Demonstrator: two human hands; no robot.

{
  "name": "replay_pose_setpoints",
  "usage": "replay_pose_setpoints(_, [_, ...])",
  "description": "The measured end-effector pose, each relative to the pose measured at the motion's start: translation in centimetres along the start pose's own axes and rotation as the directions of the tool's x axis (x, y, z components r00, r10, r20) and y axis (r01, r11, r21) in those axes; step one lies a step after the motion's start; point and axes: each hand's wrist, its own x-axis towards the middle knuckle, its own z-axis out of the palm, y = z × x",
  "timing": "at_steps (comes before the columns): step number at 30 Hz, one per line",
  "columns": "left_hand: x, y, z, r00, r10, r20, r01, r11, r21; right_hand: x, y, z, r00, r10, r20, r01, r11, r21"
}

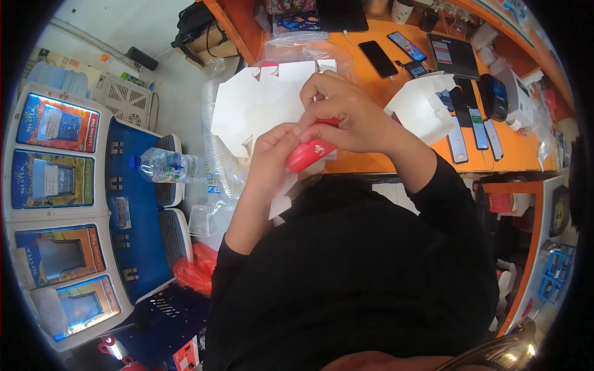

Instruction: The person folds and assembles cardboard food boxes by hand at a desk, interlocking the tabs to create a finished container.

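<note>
Head view, red carton [307,157] between left grip [276,144] and right grip [339,114], both pinching it

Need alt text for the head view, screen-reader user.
Left hand and right hand grip a red card piece beside white card at an orange table. Phones and an open white carton lie right; a drinks dispenser and plastic bottle are left.

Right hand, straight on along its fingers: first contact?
Probably the left hand: its fingertips lie just left of those of the right hand, at the folded red cardboard. Depth is unclear; the cardboard could come first.
</note>
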Motion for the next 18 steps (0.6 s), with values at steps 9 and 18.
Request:
replay_pose_setpoints(9, [-1.0, 3.0, 1.0, 0.812, 0.068, 0.579, -0.452, 0.701, 0.551, 1.0, 3.6, -2.4, 0.572, 0.819, -0.041, -0.401, 0.323, 0.857])
replay_pose_setpoints(18, [0.2, 3.3, 0.7, 0.961, 0.256, 0.102, -0.275, 0.879, 0.39, -1.6, -0.2, 0.4, 0.943, 0.17, -0.286, 0.035, 0.804, 0.594])
